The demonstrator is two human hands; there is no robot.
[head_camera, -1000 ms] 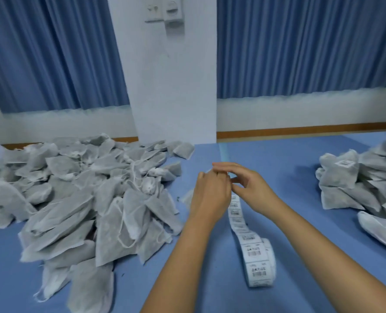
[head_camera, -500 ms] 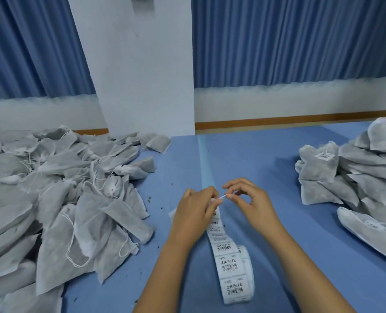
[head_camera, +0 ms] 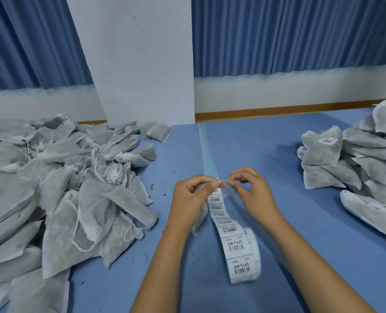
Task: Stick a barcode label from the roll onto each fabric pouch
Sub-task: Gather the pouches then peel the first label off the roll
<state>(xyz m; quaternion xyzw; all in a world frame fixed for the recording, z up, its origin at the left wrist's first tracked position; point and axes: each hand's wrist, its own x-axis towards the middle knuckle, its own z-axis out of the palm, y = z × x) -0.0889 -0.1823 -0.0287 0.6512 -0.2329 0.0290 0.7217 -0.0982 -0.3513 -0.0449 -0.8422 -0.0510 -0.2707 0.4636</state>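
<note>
A roll of white barcode labels (head_camera: pixel 244 254) lies on the blue table (head_camera: pixel 266 154), its strip running up towards my hands. My left hand (head_camera: pixel 191 199) pinches the far end of the strip and also holds a grey pouch, mostly hidden beneath it. My right hand (head_camera: pixel 250 190) pinches the edge of a label at that same end, thumb and forefinger together. A big heap of unlabelled grey fabric pouches (head_camera: pixel 58 190) with white drawstrings covers the left of the table. On the right sits a stack of pouches bearing labels (head_camera: pixel 354 159).
A white pillar (head_camera: pixel 138 64) rises at the table's far edge, with blue curtains (head_camera: pixel 300 35) behind it. Small dark crumbs are scattered on the blue cloth near the left heap.
The view has tilted downward, so the hands and roll appear lower and closer. Both hands keep pinching the strip's end, and the right fingers have drawn slightly apart from the left.
</note>
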